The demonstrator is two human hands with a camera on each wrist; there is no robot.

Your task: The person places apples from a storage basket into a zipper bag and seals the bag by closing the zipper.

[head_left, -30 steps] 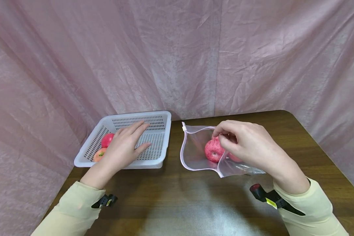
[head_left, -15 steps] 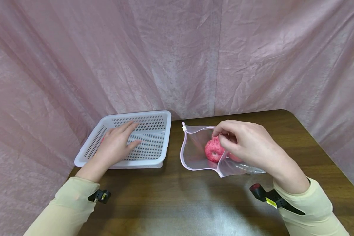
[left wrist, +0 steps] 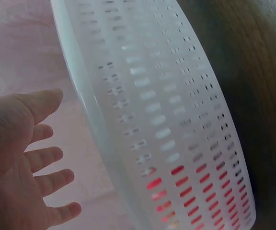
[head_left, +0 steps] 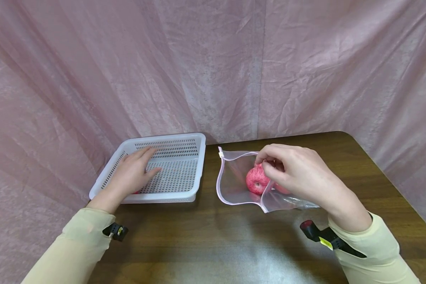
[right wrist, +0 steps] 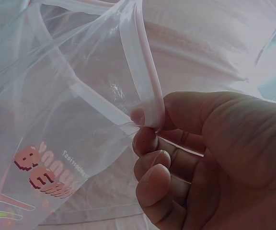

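My left hand (head_left: 129,173) is over the left part of a white slotted plastic basket (head_left: 200,169), fingers extended and spread. Beneath it, a bit of a red apple (head_left: 136,193) peeks out; the hand hides the rest. In the left wrist view, red (left wrist: 154,183) shows through the basket's side slots, with the spread fingers above the rim. On the right, my right hand (head_left: 301,169) pinches the pink-edged mouth of a clear zip bag (right wrist: 150,72) between thumb and forefinger. The bag's mouth gapes to the left, and a red apple (head_left: 257,180) lies inside, with more red behind the film.
Both things stand on a dark brown wooden table (head_left: 184,240). A pink curtain (head_left: 213,71) hangs behind it and along both sides. A small white slider (head_left: 221,154) sits at the bag's far corner. Each wrist wears a strapped black camera (head_left: 310,230).
My left hand has moved left and slightly lower over the basket, covering the apples that showed there before. The right hand and the bag have stayed in place.
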